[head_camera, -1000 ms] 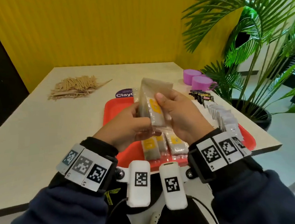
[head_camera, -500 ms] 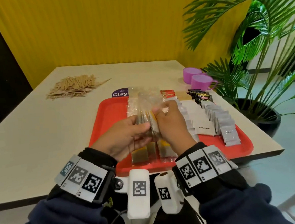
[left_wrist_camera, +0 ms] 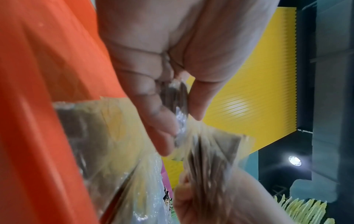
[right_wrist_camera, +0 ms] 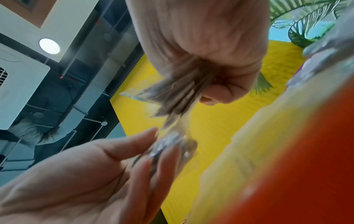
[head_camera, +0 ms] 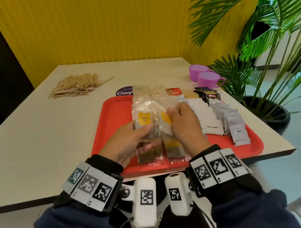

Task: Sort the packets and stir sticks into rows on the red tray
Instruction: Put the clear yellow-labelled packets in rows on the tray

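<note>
Head view shows both hands over the red tray (head_camera: 110,120), sharing a small stack of clear tea-bag packets (head_camera: 147,120) with yellow labels. Left hand (head_camera: 128,142) pinches the stack's near end, thumb on top and fingers underneath. Right hand (head_camera: 185,127) grips the stack's right part, thumb pressed on a yellow label; in the right wrist view its curled fingers (right_wrist_camera: 220,92) close round the packets' edges (right_wrist_camera: 172,94). Under the hands, more tea-bag packets (head_camera: 174,148) lie in a row along the tray's near edge. Toward the tray's right side lie white sugar packets (head_camera: 212,127) and a row of white sachets (head_camera: 237,134), with black sachets (head_camera: 207,94) at its far right corner. Stir sticks (head_camera: 75,85) sit piled on the table (head_camera: 40,140), well apart from the tray, beyond its far left corner. Two purple cups (head_camera: 208,78) stand past the tray's far right corner.
</note>
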A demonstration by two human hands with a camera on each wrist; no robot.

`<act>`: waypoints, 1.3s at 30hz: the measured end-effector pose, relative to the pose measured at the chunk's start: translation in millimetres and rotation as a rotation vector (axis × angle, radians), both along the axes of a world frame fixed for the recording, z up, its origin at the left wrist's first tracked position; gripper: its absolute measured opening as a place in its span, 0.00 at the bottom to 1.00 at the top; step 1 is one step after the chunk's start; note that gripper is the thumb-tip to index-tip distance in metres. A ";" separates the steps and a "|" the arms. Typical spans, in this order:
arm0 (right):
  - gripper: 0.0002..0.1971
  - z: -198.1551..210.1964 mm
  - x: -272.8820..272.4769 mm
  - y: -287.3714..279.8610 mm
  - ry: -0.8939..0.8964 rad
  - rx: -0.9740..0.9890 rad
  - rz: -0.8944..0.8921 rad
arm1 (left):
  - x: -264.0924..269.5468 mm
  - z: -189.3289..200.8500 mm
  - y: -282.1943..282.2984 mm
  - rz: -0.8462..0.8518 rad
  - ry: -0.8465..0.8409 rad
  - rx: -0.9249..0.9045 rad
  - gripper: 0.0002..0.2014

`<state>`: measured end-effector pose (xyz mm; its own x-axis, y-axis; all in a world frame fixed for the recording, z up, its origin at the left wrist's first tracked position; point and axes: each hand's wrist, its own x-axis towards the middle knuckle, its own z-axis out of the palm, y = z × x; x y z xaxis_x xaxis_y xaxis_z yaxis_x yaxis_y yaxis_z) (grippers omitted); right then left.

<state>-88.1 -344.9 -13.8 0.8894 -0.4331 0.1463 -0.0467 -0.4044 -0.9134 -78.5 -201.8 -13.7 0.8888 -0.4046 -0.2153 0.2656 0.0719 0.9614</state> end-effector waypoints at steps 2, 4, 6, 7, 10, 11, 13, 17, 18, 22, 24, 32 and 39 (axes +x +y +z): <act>0.14 0.6 -6.0 -8.7 0.014 -0.049 -0.015 | 1.0 -3.1 2.8 0.039 -0.046 0.056 0.03; 0.15 -1.1 -12.1 -14.5 0.057 -0.111 -0.006 | 2.2 -6.4 4.7 0.070 -0.091 0.086 0.04; 0.15 -5.4 -16.9 -15.2 0.094 -0.181 0.010 | 1.5 -7.8 5.2 0.091 -0.097 0.087 0.03; 0.15 -8.2 -18.5 -14.7 0.105 -0.228 0.014 | 0.9 -9.2 5.1 0.099 -0.106 0.105 0.04; 0.16 -15.2 -22.2 -12.1 0.132 -0.344 0.014 | -0.7 -15.0 5.1 0.108 -0.162 0.206 0.12; 0.15 -17.0 -23.1 -11.3 0.137 -0.383 0.011 | -1.4 -16.4 5.1 0.103 -0.173 0.233 0.14; 0.11 -19.3 -25.6 -9.3 0.147 -0.495 0.002 | -2.1 -21.6 5.7 0.080 -0.218 0.343 0.21; 0.10 -23.4 -28.2 -5.9 0.186 -0.795 -0.040 | -2.4 -29.8 7.5 0.044 -0.281 0.568 0.31; 0.11 -25.0 -28.0 -6.0 0.190 -0.850 -0.056 | -3.0 -31.0 7.3 0.048 -0.291 0.581 0.32; 0.12 -29.6 -26.0 -4.5 0.161 -0.938 -0.079 | -3.5 -33.7 5.7 0.063 -0.329 0.697 0.28; 0.16 -30.9 -25.5 -2.3 0.152 -0.962 -0.085 | -2.1 -35.7 4.5 0.067 -0.359 0.743 0.29; 0.07 -34.3 -21.5 0.2 -0.190 -1.139 0.274 | 2.2 -46.3 -2.3 0.075 -0.471 0.926 0.30; 0.15 -32.6 -29.1 -2.5 -0.080 -1.086 0.400 | 6.3 -48.6 -1.8 0.046 -0.484 0.931 0.28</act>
<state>-117.3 -347.4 -46.4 0.9059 0.2649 0.3305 0.3038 -0.9501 -0.0712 -72.2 -203.7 -62.3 0.9734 -0.2251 -0.0417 -0.1459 -0.7502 0.6449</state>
